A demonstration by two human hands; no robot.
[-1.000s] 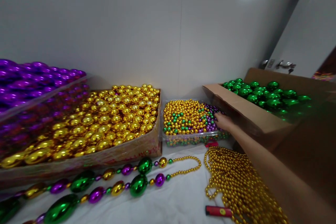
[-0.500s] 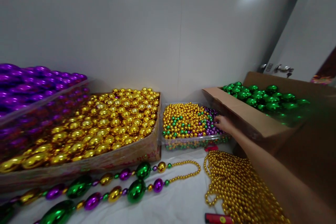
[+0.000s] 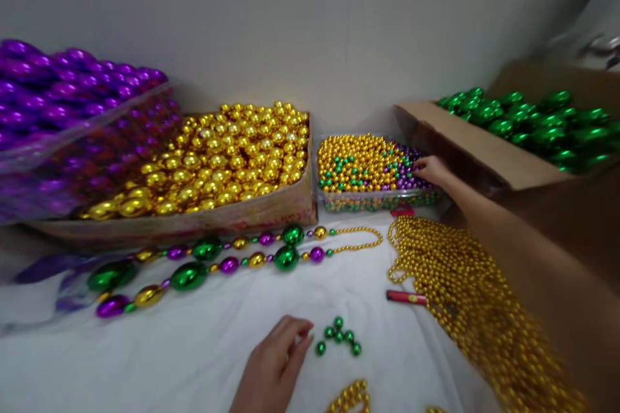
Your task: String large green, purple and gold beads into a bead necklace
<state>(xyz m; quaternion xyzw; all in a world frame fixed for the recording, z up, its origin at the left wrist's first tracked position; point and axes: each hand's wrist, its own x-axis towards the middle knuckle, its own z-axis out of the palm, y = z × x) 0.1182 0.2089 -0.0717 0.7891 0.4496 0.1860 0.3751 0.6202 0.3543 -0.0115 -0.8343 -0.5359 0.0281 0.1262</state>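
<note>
Your right hand [image 3: 431,170] outstretched, fingers bunched at bead tray [image 3: 378,195]; left hand [image 3: 275,361] half-curled by green beads [image 3: 339,337]; can't tell either's hold.

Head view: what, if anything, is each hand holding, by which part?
Cannot be told: the right hand is at purple beads, the left hand beside green beads.

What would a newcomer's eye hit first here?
Probably the gold beads heaped left of centre, with glossy purple beads piled at far left and large green beads in a cardboard box at far right. Next, perhaps the right hand, at the purple end of the clear tray of small mixed beads. In front, the left hand is beside loose green beads on white cloth.
</note>
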